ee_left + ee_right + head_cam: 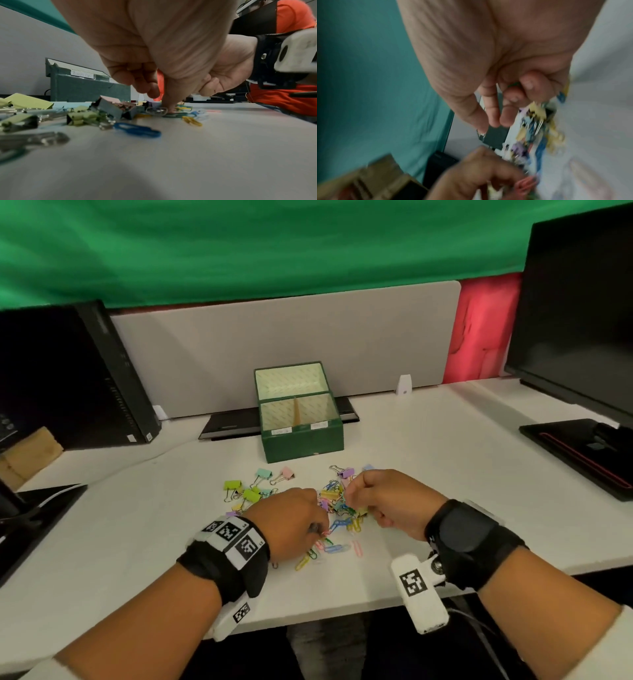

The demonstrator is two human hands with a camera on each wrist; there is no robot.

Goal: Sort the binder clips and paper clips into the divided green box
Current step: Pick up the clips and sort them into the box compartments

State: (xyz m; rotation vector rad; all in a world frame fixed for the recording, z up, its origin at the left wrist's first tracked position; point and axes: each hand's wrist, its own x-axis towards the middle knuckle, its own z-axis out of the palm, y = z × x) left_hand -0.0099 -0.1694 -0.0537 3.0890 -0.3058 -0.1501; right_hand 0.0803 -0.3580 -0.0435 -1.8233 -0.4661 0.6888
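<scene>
**Both hands picking in the mixed pile**

Nearest, the left hand (291, 522) and right hand (383, 501) were curled over the clips. What their fingers held, I cannot tell. Paper clips (329, 546) lay mixed with binder clips (251, 493) on the worktop (445, 474). Beyond, the green box (301, 436) stood open, apparently empty. Better to take one kind at a time.

Straight ahead of you the green box (301, 440) is open-topped, with bare desk (428, 446) to its right; monitor (579, 313) blocks far right, laptop (582, 453) near it.
</scene>
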